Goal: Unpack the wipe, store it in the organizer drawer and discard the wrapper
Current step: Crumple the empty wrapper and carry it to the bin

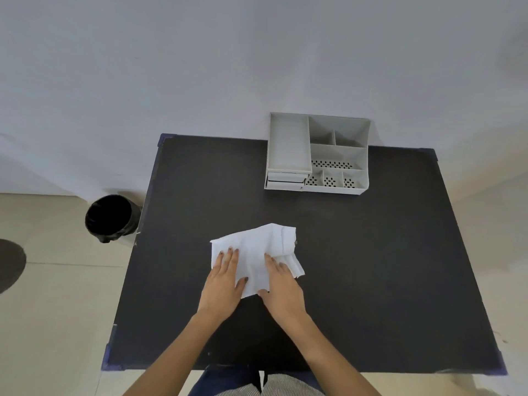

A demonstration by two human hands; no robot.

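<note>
Fingers (pixel 228 257) of both hands flat, spread, pressing wipe (pixel 257 252) on table (pixel 371 267); organizer drawer (pixel 285 178) ahead, slightly right, right hand (pixel 281 284) nearer.

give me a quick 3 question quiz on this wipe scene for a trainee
1. True or false: both hands rest flat on the wipe.
2. Where does the bin stand? A) on the table B) on the floor, left of the table C) inside the organizer
3. Fill in: the organizer's small drawers look ____.

Key:
1. True: the left hand and right hand both press it onto the black table.
2. B
3. closed
</note>
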